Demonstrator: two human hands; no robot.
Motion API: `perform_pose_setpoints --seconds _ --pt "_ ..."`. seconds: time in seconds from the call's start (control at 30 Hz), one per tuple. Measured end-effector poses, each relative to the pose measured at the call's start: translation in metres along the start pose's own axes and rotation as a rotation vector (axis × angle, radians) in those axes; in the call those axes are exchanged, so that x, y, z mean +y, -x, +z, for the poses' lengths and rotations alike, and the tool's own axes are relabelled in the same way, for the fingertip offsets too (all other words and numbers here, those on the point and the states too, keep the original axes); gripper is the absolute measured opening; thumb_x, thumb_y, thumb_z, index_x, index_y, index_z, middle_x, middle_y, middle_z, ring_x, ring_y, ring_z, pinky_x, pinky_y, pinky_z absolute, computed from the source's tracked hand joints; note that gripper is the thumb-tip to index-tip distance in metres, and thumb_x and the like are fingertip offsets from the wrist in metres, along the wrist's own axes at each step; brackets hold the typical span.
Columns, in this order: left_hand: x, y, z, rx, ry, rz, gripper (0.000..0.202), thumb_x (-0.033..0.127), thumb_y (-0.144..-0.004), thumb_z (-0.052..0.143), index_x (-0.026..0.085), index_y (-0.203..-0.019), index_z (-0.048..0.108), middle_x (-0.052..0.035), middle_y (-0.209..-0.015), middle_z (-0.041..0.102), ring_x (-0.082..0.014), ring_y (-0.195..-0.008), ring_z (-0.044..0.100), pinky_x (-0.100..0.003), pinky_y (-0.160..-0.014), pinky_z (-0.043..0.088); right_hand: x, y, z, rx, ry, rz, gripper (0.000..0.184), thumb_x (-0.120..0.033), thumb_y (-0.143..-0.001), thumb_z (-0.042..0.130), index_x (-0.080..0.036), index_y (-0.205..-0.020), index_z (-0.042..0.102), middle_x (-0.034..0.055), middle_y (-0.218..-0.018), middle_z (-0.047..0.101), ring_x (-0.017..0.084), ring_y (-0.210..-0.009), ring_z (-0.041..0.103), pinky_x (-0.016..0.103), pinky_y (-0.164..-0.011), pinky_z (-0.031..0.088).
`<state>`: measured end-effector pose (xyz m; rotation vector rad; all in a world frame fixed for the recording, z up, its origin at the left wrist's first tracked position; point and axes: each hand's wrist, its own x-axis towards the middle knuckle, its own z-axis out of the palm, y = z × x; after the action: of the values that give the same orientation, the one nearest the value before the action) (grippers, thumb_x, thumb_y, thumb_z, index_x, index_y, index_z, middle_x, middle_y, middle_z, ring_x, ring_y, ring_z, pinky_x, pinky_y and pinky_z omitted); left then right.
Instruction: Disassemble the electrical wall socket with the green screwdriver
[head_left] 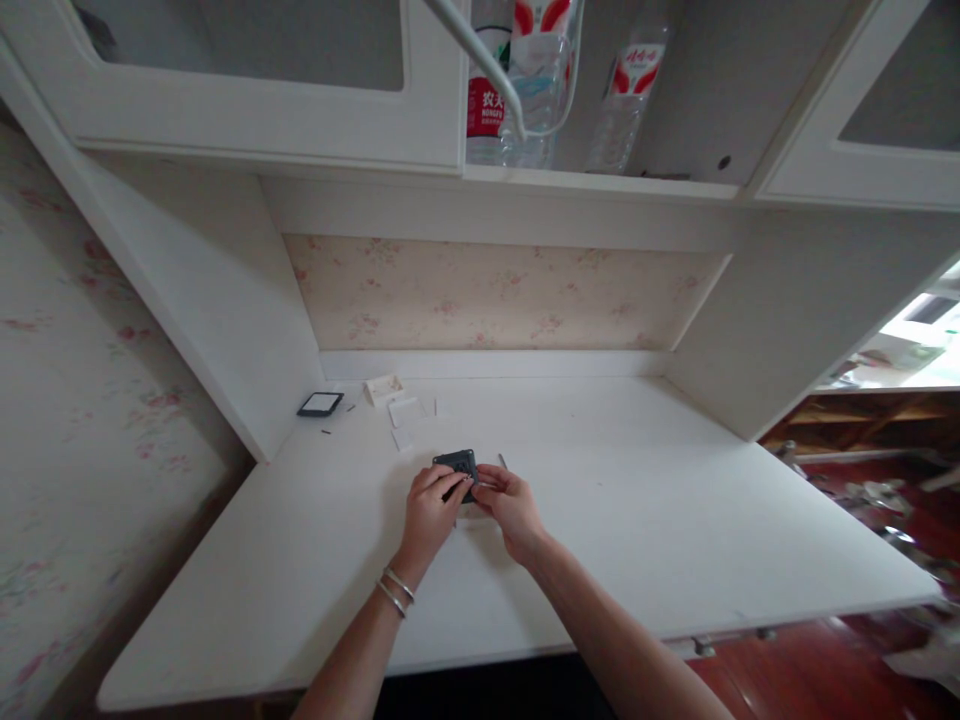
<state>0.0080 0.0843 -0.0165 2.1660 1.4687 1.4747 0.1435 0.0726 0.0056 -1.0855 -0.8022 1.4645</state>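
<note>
A small dark, squarish plastic case (455, 460) is held just above the white desk, between my two hands. My left hand (433, 505) is closed around its left and near side, with two bracelets at the wrist. My right hand (514, 508) pinches at the right edge of the case; anything tiny between those fingertips is too small to name. Beneath the hands lies a pale flat piece (480, 521), partly hidden. Just beyond my right hand a thin grey stick-like piece (503, 461) lies on the desk.
On the desk's left rear are a black-framed square with a white face (321, 403), a small cream box (384, 389), white cards (406, 411) and small dark bits. Overhead, an open cabinet shelf (600, 181) holds plastic bottles (624, 100), with a white curved rod (480, 55) in front.
</note>
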Motion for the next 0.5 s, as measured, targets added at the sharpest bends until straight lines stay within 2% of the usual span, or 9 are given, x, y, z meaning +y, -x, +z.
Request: perform_pose_setpoints --seconds 0.2,0.37,0.5 --pt "0.000 0.002 0.001 -0.003 -0.041 -0.008 0.020 0.030 -0.087 0.054 0.019 -0.092 0.069 -0.0053 -0.090 0.062 -0.0173 -0.087 0.058 -0.032 -0.083 0.047 0.001 0.000 0.005 -0.015 0.050 -0.058 0.034 -0.018 -0.059 0.067 -0.015 -0.093 0.066 0.0064 -0.091 0.070 0.017 -0.078 0.064 0.027 -0.069 0.049" --pt "0.006 -0.001 0.003 0.011 0.021 -0.051 0.020 0.029 -0.089 0.049 0.020 -0.096 0.066 -0.0056 -0.094 0.060 -0.0172 -0.090 0.058 -0.032 -0.085 0.047 0.000 -0.004 0.006 0.000 0.120 -0.141 0.032 -0.017 -0.061 0.064 -0.017 -0.092 0.067 0.0048 -0.092 0.070 0.018 -0.082 0.064 0.028 -0.073 0.048" --pt "0.007 -0.013 0.001 0.071 0.094 -0.111 0.021 0.031 -0.089 0.048 0.019 -0.092 0.065 -0.0053 -0.091 0.060 -0.0163 -0.087 0.059 -0.029 -0.080 0.049 -0.007 -0.011 0.006 0.038 0.105 -0.102 0.033 -0.019 -0.059 0.066 -0.016 -0.092 0.067 0.0057 -0.090 0.071 0.017 -0.076 0.064 0.026 -0.067 0.049"
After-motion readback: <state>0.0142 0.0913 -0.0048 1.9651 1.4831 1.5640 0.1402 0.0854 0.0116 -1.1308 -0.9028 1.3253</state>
